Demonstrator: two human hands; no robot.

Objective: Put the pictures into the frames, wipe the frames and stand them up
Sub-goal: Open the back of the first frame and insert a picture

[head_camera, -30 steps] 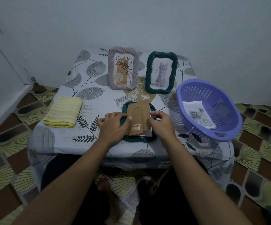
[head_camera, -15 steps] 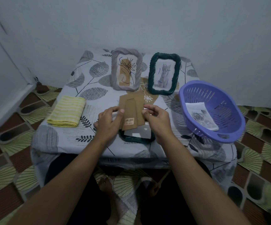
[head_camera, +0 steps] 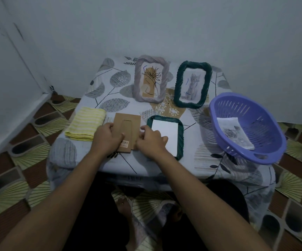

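1. Both bare forearms rise from the lower corners of the frame and converge toward the centre, bringing the wrists close together
2. The left hand [head_camera: 108,138] lies palm down, left of centre, with its fingers curled over the left edge of the brown backing board [head_camera: 126,120] and its thumb pressed on the board's face
3. The right hand [head_camera: 151,142], just right of it, is palm down; its curled fingertips grip the board's right edge and its thumb stretches out to the right
4. The two hands are near each other but not touching
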